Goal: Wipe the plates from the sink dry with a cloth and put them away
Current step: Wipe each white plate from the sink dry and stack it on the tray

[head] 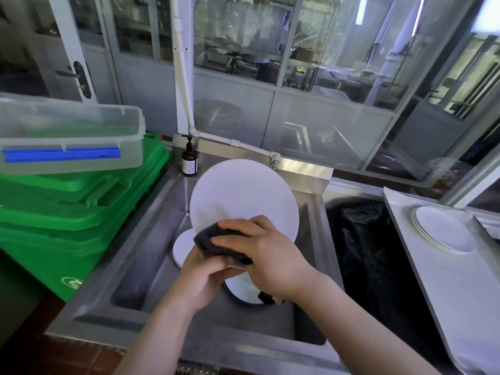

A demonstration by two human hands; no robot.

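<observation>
While beside sink [151, 226], green bins [81, 212].

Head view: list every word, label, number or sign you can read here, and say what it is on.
None can be read.
White label on the brown pump bottle behind the steel sink: print and a reddish mark, too small and blurred to read.
White emblem on the lowest green plastic crate: a logo shape only, no legible letters.
Blue strip on the clear plastic box: no text visible.
</observation>
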